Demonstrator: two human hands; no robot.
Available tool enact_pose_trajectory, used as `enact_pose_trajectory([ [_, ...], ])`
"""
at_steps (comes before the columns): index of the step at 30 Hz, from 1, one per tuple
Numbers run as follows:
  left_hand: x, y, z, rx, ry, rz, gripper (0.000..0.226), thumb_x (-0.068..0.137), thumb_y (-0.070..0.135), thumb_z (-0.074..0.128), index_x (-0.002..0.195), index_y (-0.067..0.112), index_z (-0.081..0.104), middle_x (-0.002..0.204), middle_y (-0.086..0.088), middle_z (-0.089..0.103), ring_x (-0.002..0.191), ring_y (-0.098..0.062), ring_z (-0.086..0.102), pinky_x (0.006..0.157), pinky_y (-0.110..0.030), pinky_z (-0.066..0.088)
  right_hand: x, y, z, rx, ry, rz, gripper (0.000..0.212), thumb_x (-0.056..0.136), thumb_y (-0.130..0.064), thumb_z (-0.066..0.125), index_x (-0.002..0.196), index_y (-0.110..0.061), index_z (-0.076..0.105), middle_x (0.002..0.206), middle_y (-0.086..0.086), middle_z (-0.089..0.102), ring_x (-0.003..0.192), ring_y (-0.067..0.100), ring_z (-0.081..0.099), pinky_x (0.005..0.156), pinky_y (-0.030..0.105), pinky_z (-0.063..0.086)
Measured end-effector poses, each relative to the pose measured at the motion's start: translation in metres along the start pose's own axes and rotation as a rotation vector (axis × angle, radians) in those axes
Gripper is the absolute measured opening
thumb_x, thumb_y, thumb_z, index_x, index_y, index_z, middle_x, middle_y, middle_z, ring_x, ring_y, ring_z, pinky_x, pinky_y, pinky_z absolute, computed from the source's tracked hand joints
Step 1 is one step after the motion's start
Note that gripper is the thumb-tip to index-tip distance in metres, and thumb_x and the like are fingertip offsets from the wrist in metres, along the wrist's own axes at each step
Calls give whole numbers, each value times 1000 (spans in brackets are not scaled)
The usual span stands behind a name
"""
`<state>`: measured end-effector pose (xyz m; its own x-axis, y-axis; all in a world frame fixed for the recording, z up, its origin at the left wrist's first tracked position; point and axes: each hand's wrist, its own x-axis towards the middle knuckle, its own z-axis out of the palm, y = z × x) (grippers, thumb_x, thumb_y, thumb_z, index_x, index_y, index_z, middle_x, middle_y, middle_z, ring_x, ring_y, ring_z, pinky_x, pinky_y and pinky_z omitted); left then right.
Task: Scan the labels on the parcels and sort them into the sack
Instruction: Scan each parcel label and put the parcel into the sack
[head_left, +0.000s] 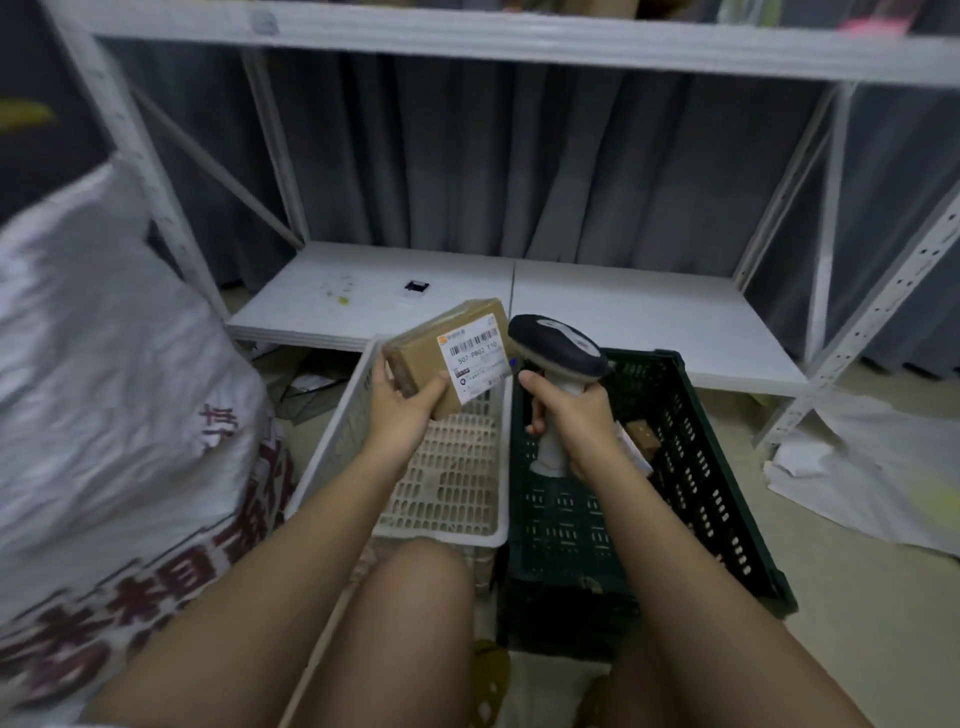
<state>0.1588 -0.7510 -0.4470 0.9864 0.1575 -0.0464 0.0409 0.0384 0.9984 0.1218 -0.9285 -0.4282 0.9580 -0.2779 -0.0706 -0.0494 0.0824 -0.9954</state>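
My left hand (402, 400) grips a small brown cardboard parcel (431, 345) above the white crate, its white barcode label (477, 356) tilted up toward me. Just to its right, my right hand (569, 415) holds the grey handle of a barcode scanner (558, 351), whose dark head sits close beside the label. A big white woven sack (104, 389) with red characters bulges at the left. Another brown parcel (644, 436) lies in the dark green crate, partly hidden behind my right wrist.
A white slatted crate (452, 499) and a dark green crate (691, 467) stand side by side on the floor before my knees. Behind them is a white metal rack with a low shelf (597, 312) holding a small black item (415, 287). White sheeting (872, 467) lies at right.
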Motion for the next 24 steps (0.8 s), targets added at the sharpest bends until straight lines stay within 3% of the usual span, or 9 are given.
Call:
enact_pose_trajectory([
  [5, -38, 85, -79, 45, 136, 286, 67, 84, 14, 71, 138, 27, 33, 130, 3, 54, 100, 0, 58, 82, -13, 51, -41, -59, 78, 55, -61, -101, 22, 86, -18, 72, 71, -8, 59, 52, 5, 54, 44, 16, 49, 58, 33, 51],
  [9, -75, 150, -150, 58, 264, 452, 78, 81, 19, 74, 145, 24, 29, 136, 5, 51, 116, -8, 55, 99, -33, 50, -80, -111, 154, 155, -127, -146, 18, 84, -18, 75, 74, -9, 63, 49, 2, 53, 42, 15, 48, 55, 32, 48],
  [12, -94, 189, -212, 106, 354, 524, 89, 73, 35, 76, 146, 34, 25, 140, 4, 46, 124, -13, 51, 101, -41, 48, -110, -139, 209, 217, -178, -196, 21, 84, -17, 74, 69, -10, 62, 47, 1, 52, 42, 16, 47, 53, 31, 48],
  [14, -103, 207, -255, 173, 440, 536, 95, 68, 47, 73, 147, 39, 20, 143, 2, 39, 125, -12, 47, 104, -40, 44, -129, -153, 240, 251, -214, -204, 21, 84, -16, 74, 69, -10, 61, 47, 0, 51, 40, 16, 46, 53, 31, 46],
  [17, -110, 220, -313, 309, 565, 512, 95, 77, 38, 73, 151, 34, 13, 146, -4, 29, 126, -15, 43, 99, -26, 36, -150, -165, 275, 271, -250, -190, 23, 83, -16, 74, 67, -10, 59, 49, 2, 51, 40, 15, 46, 53, 30, 45],
  [21, -104, 213, -373, 609, 664, 397, 101, 81, 43, 71, 153, 31, 1, 148, -13, 24, 129, -32, 43, 97, -36, 40, -163, -164, 303, 248, -280, -173, 22, 85, -13, 73, 68, -11, 59, 54, 4, 52, 41, 13, 46, 46, 24, 44],
  [24, -92, 198, -403, 786, 596, 297, 105, 83, 42, 70, 152, 30, -9, 153, -22, 20, 127, -37, 44, 92, -37, 41, -162, -158, 317, 225, -278, -171, 21, 85, -13, 73, 69, -10, 59, 48, 1, 51, 36, 10, 46, 42, 19, 44],
])
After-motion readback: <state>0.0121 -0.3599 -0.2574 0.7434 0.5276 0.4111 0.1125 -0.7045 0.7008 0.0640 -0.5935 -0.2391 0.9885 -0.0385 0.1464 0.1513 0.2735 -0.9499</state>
